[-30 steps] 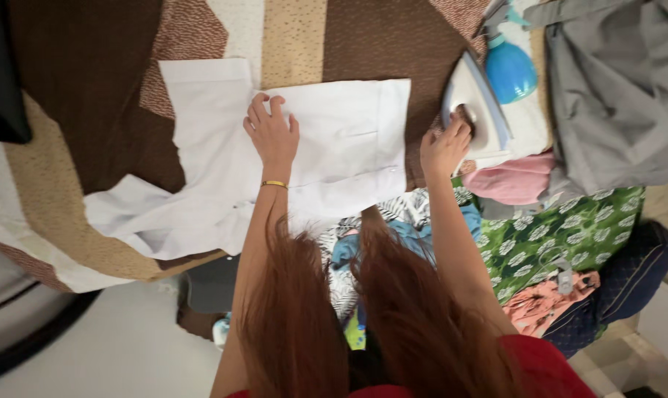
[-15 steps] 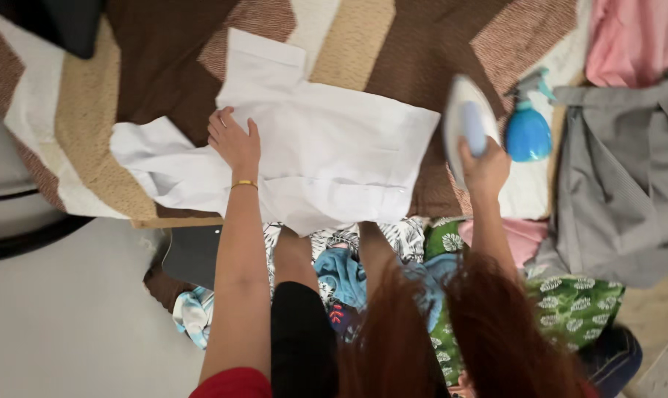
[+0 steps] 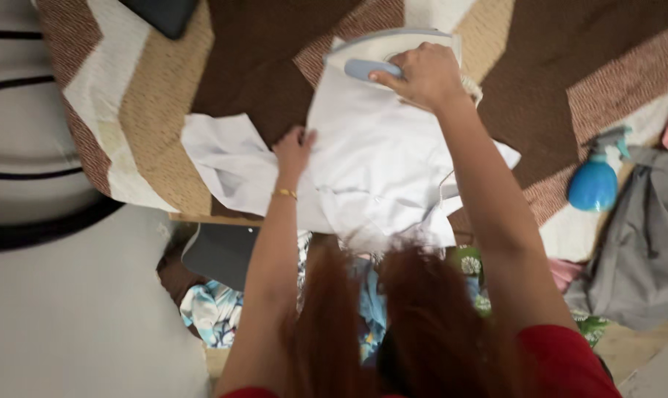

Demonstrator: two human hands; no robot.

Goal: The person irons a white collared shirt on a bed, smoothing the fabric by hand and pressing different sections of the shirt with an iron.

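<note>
On the brown, tan and white zigzag-patterned blanket (image 3: 157, 96) lies a white cotton shirt (image 3: 378, 162), spread flat in the middle of the scene, with one crumpled part reaching to the left. At the far edge of the shirt stands a white electric iron with a light blue handle (image 3: 382, 51), its flat side down on the cloth. The right hand (image 3: 422, 74) is closed around this blue handle and grasps it firmly, the arm stretched out over the shirt. The left hand (image 3: 293, 151), which wears a thin gold bracelet (image 3: 283, 194) at the wrist, rests on the left part of the shirt with the fingers spread and pressing the fabric down; it grasps nothing. To the right, well apart from the shirt, a blue plastic spray bottle (image 3: 593, 180) lies on the blanket, and just beside it is a grey garment (image 3: 643, 243). Near the person, below the blanket edge, there are colourful folded clothes (image 3: 216, 309), partly hidden behind long reddish hair (image 3: 422, 317).
</note>
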